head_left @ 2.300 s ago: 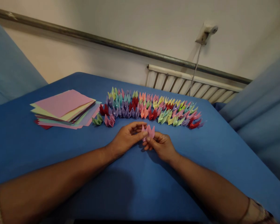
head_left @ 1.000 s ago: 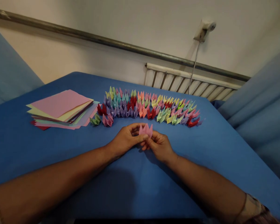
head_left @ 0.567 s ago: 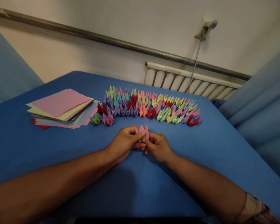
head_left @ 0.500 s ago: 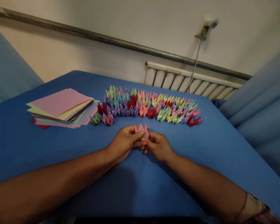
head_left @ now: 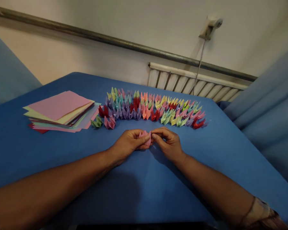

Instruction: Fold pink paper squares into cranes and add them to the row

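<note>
A small pink folded paper piece (head_left: pixel 145 136) sits between both my hands, just above the blue table (head_left: pixel 144 191). My left hand (head_left: pixel 129 143) pinches its left side with thumb and fingers closed. Fingertips of my right hand (head_left: pixel 169 143) are closed on its right edge, with the wrist turned over the top. Most of the piece is hidden by my fingers. Behind my hands runs a curved row of several folded paper pieces (head_left: pixel 153 110) in many colours.
A stack of coloured paper sheets (head_left: pixel 61 110), pink on top, lies at the left. A green folded piece (head_left: pixel 96 122) and a pink one (head_left: pixel 109 122) stand loose beside it. Blue fabric (head_left: pixel 266 105) rises at the right; a radiator (head_left: pixel 196 84) is behind.
The pink piece has sunk lower between my fingers, its points showing less. My right hand has turned from under the piece to grip it from above on the right.
</note>
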### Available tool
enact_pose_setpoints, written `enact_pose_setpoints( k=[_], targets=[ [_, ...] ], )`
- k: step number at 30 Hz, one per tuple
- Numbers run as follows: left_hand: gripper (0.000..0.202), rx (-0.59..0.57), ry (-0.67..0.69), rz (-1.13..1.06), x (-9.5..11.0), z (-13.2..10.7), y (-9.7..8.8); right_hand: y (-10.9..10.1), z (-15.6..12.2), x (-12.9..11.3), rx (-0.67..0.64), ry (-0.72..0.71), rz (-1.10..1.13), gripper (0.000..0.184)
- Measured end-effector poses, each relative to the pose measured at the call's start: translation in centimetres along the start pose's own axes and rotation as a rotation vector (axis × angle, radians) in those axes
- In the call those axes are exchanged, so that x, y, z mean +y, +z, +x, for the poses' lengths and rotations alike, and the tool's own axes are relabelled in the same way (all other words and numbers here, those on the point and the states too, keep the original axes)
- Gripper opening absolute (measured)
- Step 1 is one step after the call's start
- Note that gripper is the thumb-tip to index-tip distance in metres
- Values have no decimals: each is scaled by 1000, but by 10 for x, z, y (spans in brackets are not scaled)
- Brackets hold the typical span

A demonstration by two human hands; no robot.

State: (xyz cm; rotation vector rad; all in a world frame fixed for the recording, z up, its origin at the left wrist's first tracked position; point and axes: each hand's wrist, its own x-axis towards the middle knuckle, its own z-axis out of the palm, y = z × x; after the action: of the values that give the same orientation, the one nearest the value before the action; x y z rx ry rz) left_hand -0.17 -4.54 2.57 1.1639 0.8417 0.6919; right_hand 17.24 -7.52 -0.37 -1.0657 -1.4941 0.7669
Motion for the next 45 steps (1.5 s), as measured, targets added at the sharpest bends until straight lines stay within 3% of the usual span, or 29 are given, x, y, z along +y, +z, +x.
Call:
enact_pose_setpoints(
  k=[11,15,19,24,33,39,45],
  targets=[
    [35,-7,59,195,-7,4,-5,1,0,1,13,-96,-96,12],
    [33,-1,73,259,-6,2,-4,-3,-1,-4,-46,-282,-260,27],
    [28,6,73,250,-5,0,-2,-7,-1,-9,-112,-400,-401,20],
    [25,22,68,239,-6,-1,-1,-8,-2,-12,-90,-478,-493,16],
    [26,27,89,223,-7,-1,0,-7,-5,-13,-37,-539,-590,10],
    [28,-5,95,236,-4,-3,-1,-8,-5,-12,-70,-507,-553,18],
    [29,-14,59,135,-3,-3,2,-8,-6,-12,-62,-503,-577,14]
  ],
)
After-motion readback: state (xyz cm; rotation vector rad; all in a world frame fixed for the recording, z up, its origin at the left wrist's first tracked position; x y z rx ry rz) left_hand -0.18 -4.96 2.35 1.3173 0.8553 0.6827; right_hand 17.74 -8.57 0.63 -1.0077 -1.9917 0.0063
